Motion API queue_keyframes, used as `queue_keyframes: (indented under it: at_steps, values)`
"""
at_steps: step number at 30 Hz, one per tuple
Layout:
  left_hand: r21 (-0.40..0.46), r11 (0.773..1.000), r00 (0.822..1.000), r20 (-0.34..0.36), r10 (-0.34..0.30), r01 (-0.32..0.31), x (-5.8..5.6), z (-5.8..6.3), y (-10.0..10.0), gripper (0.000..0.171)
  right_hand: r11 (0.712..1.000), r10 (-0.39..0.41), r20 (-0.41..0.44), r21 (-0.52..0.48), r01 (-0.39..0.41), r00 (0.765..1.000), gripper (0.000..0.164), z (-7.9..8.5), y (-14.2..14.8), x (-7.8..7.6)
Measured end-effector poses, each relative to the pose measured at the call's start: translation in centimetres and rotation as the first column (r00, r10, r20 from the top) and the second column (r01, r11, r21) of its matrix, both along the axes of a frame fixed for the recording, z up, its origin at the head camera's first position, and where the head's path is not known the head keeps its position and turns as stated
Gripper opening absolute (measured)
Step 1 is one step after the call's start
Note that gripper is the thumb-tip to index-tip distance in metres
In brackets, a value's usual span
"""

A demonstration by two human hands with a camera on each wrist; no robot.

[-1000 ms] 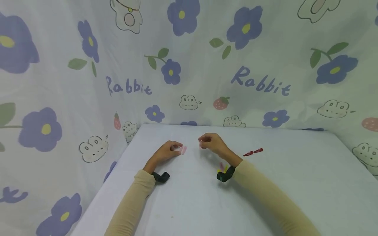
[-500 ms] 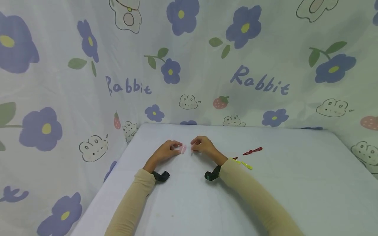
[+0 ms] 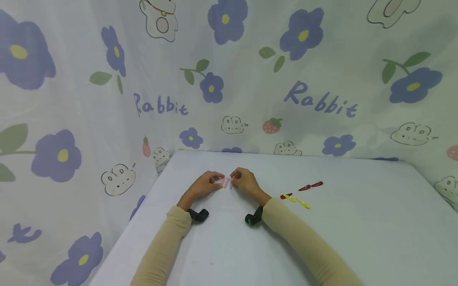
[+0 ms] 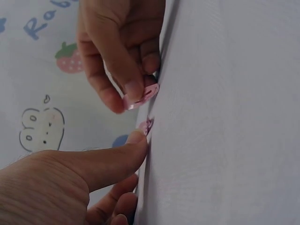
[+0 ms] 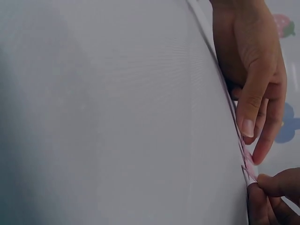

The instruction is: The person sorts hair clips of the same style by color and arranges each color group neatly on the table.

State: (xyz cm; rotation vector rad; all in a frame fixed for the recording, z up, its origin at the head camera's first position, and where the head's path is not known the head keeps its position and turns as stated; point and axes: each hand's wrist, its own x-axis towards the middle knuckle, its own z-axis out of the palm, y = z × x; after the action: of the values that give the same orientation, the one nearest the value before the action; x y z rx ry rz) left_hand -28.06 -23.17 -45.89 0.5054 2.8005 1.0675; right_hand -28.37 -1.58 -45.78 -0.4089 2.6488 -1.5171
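Observation:
Near the far middle of the white table, both hands are close together over small pink hair clips. In the head view my left hand holds a pink hair clip at its thumb and fingertips, low at the tabletop. Just right of it, my right hand pinches another pink hair clip. The left wrist view shows the right hand's clip tilted between thumb and finger, a small gap from the clip at the left thumb. Fingers partly hide both clips.
To the right lie two red hair clips end to end. Nearer, another red clip lies against two yellow hair clips. A patterned curtain rises behind the white table.
My right hand has moved left with its pink clip, up to the left hand. The yellow clips and third red clip have come out from behind the right arm. My left hand stays nearly still.

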Motion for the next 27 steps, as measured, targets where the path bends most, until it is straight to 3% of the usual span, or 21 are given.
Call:
queue_keyframes:
  at_steps: [8, 15, 27]
  values:
    - [0.000, 1.000, 1.000, -0.003, 0.002, -0.002, -0.17, -0.03, 0.03, 0.036, 0.999, -0.013, -0.049, 0.042, 0.015, 0.999, 0.011, -0.03, -0.14, 0.06]
    - [0.012, 1.000, 1.000, -0.004, -0.007, 0.007, -0.19, -0.23, -0.09, 0.036, 0.990, 0.027, -0.153, 0.139, -0.006, 0.988, 0.013, -0.29, -0.36, 0.17]
    - [0.012, 1.000, 1.000, -0.018, 0.009, -0.008, -0.31, -0.63, -0.11, 0.036, 0.979, 0.014, -0.122, 0.206, 0.011, 0.992, 0.014, -0.10, -0.52, 0.07]
